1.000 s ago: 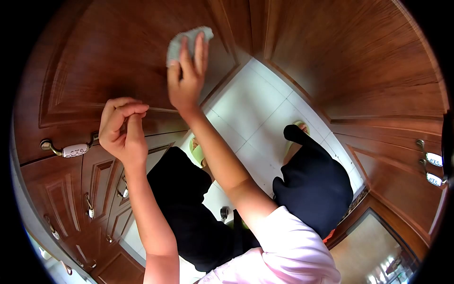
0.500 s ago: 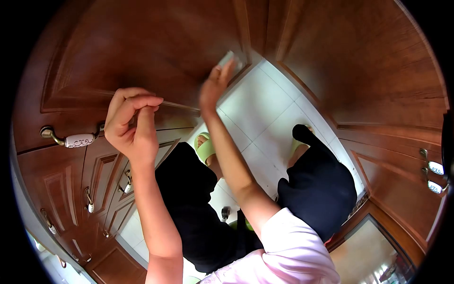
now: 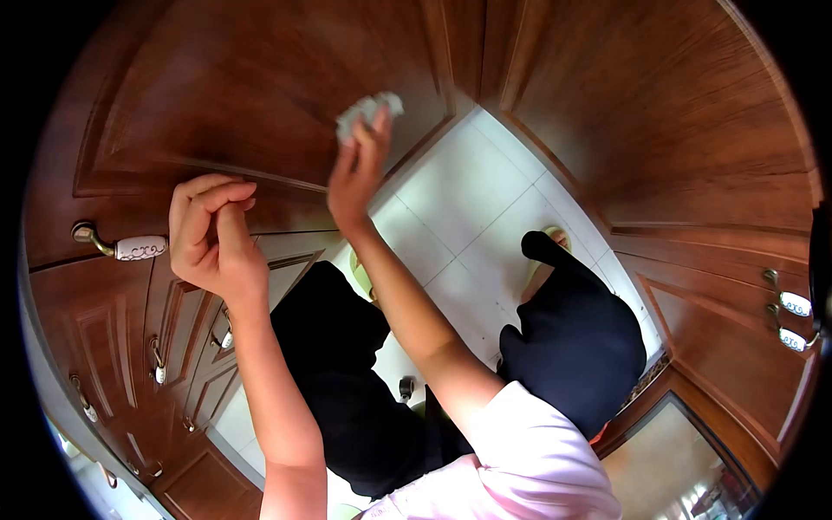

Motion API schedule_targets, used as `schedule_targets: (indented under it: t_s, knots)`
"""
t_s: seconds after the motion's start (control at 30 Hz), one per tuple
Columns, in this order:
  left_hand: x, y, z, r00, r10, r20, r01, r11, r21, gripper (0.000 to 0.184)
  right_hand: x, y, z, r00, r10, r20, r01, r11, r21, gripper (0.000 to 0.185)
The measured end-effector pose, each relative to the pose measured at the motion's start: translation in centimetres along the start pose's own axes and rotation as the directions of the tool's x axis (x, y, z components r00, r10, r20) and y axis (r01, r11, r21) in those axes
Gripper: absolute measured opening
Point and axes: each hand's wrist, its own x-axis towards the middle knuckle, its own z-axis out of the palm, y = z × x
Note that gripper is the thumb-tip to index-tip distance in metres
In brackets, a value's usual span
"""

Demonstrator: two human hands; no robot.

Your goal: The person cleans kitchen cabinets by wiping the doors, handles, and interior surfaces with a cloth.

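Observation:
My right hand (image 3: 357, 186) presses a crumpled pale grey cloth (image 3: 368, 117) to the brown wooden cabinet door (image 3: 260, 78). Its fingers lie over the cloth, which is slightly blurred. To the left, my left hand (image 3: 218, 230) is raised with curled fingers, the thumb against the index finger, and nothing shows between them. Beside it is a white patterned cabinet handle (image 3: 141, 248) with brass-coloured ends, apart from the fingers.
Another large brown door (image 3: 650, 113) stands at the right, with two white handles (image 3: 794, 303) near its lower cupboards. White floor tiles (image 3: 459, 199) lie between my knees. A framed glass panel (image 3: 685, 459) is at lower right, and drawers (image 3: 104, 347) line the left.
My right hand has moved left across the door with the cloth, which now shows more fully. The left hand appears slightly further left in view, still curled.

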Motion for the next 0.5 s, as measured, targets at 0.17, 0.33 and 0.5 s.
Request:
schedule_targets:
  t_s: [0.17,0.33,0.5]
  knots:
    - [0.1,-0.5,-0.6,0.999,0.038,0.018,-0.039,0.999,0.030,0.023,-7.5,11.8,-2.6,0.749,0.648,-0.135,-0.662,0.740,-0.120,0.024]
    - [-0.2,-0.5,-1.6,0.999,0.044,-0.023,-0.043,0.997,0.063,0.024,-6.5,8.3,-1.2,0.782,0.620,-0.066,-0.615,0.784,0.087,0.026]
    - [-0.9,0.6,-3.4,0.979,0.200,-0.028,-0.194,0.971,0.139,0.022,-0.8,-9.1,1.3,0.981,0.142,0.130,-0.177,0.932,0.316,0.027]
